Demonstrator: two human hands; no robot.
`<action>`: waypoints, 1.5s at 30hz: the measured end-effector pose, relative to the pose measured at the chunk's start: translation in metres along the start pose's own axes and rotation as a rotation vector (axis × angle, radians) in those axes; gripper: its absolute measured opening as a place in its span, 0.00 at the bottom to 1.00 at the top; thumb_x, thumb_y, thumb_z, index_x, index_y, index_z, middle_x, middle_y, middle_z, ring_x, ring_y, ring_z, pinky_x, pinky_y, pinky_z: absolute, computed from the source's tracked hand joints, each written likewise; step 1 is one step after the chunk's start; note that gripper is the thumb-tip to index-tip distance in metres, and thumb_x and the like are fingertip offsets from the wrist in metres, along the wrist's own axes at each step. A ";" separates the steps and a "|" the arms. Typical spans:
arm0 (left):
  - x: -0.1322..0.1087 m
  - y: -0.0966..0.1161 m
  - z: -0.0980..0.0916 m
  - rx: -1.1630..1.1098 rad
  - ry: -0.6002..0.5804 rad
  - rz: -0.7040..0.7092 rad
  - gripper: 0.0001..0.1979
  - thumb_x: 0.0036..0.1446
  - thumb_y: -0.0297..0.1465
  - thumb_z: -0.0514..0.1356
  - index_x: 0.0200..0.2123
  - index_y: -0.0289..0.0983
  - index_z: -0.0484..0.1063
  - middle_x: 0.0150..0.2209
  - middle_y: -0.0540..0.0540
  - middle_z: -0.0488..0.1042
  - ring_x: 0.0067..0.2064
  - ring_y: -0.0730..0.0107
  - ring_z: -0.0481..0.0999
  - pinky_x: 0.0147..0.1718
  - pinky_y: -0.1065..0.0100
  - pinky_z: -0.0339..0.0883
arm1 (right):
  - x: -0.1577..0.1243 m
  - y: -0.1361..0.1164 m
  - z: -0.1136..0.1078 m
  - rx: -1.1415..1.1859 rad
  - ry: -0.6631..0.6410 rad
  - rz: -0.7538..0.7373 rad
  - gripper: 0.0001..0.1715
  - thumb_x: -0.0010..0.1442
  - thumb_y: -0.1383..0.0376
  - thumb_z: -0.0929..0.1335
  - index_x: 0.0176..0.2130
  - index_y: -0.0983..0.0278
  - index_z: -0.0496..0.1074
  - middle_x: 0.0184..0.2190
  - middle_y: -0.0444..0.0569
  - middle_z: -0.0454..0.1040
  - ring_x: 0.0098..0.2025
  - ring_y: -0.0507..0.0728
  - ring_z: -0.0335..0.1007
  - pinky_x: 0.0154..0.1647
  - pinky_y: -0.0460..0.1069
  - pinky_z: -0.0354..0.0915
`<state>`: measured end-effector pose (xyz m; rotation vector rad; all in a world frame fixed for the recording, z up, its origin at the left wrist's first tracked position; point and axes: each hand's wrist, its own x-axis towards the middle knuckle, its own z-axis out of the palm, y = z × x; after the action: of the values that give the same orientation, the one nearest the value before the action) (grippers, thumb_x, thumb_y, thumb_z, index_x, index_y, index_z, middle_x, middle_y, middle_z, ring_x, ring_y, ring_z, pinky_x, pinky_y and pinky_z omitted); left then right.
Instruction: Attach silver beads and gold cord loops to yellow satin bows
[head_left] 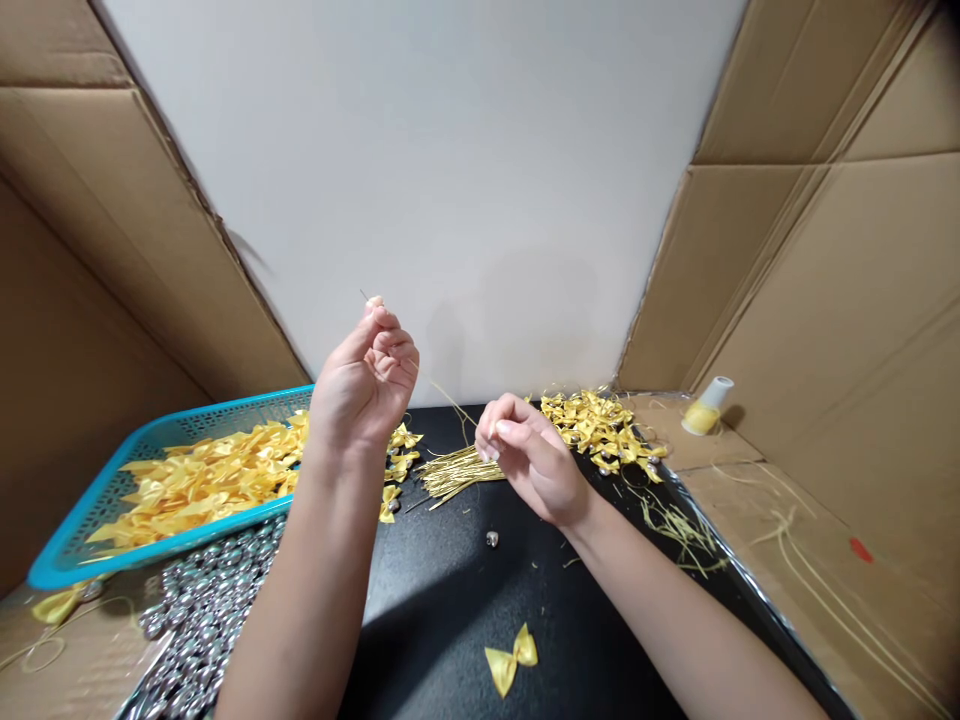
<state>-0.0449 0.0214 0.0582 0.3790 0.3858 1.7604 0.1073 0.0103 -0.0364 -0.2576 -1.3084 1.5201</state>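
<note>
My left hand is raised, its thumb and finger pinched on a thin needle whose end sticks out at the upper left. A yellow thread runs from beneath that hand down to my right hand, whose fingers are closed on it. Below lie a single silver bead and one yellow ribbon bow, both on the black tabletop. A bundle of gold wire-like strips is beside my right hand, partly hidden by it.
At left, a blue basket holds many yellow bows, with a heap of silver beads in front. A pile of bows with beads sits back right, near thread scraps and a thread cone. Cardboard walls flank the table.
</note>
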 end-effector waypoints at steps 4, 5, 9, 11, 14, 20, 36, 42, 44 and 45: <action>0.001 0.000 -0.001 -0.005 0.011 0.019 0.12 0.65 0.22 0.52 0.30 0.35 0.70 0.19 0.52 0.71 0.17 0.84 0.66 0.16 0.82 0.61 | 0.001 -0.004 -0.003 0.000 0.037 -0.025 0.06 0.57 0.64 0.66 0.29 0.62 0.66 0.26 0.43 0.63 0.30 0.51 0.60 0.36 0.48 0.59; 0.001 0.001 -0.001 -0.002 0.010 0.019 0.12 0.65 0.22 0.53 0.30 0.35 0.70 0.19 0.52 0.71 0.17 0.84 0.66 0.16 0.82 0.61 | 0.001 -0.006 -0.003 -0.025 0.051 -0.038 0.06 0.57 0.64 0.65 0.29 0.62 0.67 0.27 0.43 0.65 0.31 0.51 0.61 0.38 0.49 0.59; -0.002 0.002 0.000 0.015 0.008 0.024 0.13 0.66 0.22 0.51 0.30 0.34 0.70 0.19 0.52 0.71 0.17 0.84 0.65 0.15 0.82 0.59 | 0.002 -0.010 -0.003 -0.072 0.094 -0.045 0.05 0.57 0.64 0.66 0.29 0.62 0.69 0.27 0.44 0.70 0.33 0.52 0.66 0.40 0.49 0.61; -0.003 0.002 0.001 0.022 0.003 0.028 0.14 0.67 0.23 0.50 0.30 0.34 0.69 0.19 0.52 0.71 0.16 0.84 0.65 0.15 0.82 0.58 | 0.002 -0.012 -0.002 -0.039 0.094 -0.028 0.04 0.56 0.64 0.66 0.30 0.62 0.70 0.29 0.44 0.72 0.34 0.51 0.68 0.41 0.49 0.63; -0.003 0.001 0.001 0.024 -0.007 0.032 0.15 0.68 0.23 0.48 0.30 0.34 0.69 0.19 0.52 0.71 0.16 0.84 0.65 0.14 0.82 0.58 | 0.002 -0.013 -0.003 -0.001 0.091 0.004 0.05 0.53 0.67 0.66 0.32 0.62 0.72 0.31 0.45 0.75 0.37 0.52 0.71 0.44 0.50 0.66; -0.004 0.003 0.000 0.023 -0.023 0.025 0.14 0.68 0.23 0.48 0.31 0.34 0.69 0.19 0.52 0.71 0.16 0.84 0.65 0.14 0.81 0.58 | 0.002 -0.009 -0.005 -0.039 0.117 0.032 0.08 0.51 0.68 0.72 0.34 0.60 0.71 0.32 0.44 0.78 0.38 0.52 0.74 0.49 0.53 0.70; -0.007 0.004 0.003 0.018 -0.024 0.024 0.16 0.69 0.24 0.46 0.30 0.34 0.68 0.18 0.52 0.71 0.16 0.85 0.66 0.15 0.82 0.58 | 0.001 -0.007 -0.007 -0.164 0.045 0.144 0.37 0.44 0.71 0.76 0.50 0.56 0.61 0.33 0.39 0.67 0.26 0.46 0.63 0.32 0.47 0.66; -0.006 0.006 0.004 0.015 -0.006 0.036 0.16 0.69 0.23 0.47 0.30 0.34 0.68 0.18 0.52 0.71 0.16 0.85 0.66 0.14 0.82 0.59 | 0.001 -0.004 -0.010 -0.170 -0.012 0.193 0.40 0.45 0.71 0.76 0.53 0.56 0.59 0.33 0.39 0.68 0.26 0.45 0.63 0.33 0.47 0.65; -0.006 0.006 0.003 0.018 -0.014 0.035 0.16 0.69 0.23 0.47 0.30 0.34 0.68 0.18 0.52 0.71 0.16 0.85 0.66 0.14 0.82 0.59 | 0.001 -0.004 -0.011 -0.170 -0.026 0.203 0.41 0.45 0.71 0.76 0.54 0.56 0.58 0.33 0.39 0.68 0.26 0.45 0.63 0.33 0.47 0.65; -0.006 0.006 0.003 0.019 -0.017 0.034 0.16 0.69 0.24 0.46 0.30 0.34 0.68 0.18 0.52 0.71 0.16 0.85 0.66 0.14 0.82 0.59 | 0.001 -0.005 -0.011 -0.174 -0.030 0.206 0.41 0.45 0.71 0.76 0.54 0.56 0.59 0.33 0.39 0.68 0.26 0.45 0.62 0.32 0.47 0.64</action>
<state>-0.0474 0.0140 0.0636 0.4163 0.3861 1.7869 0.1173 0.0163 -0.0362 -0.4952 -1.4763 1.5872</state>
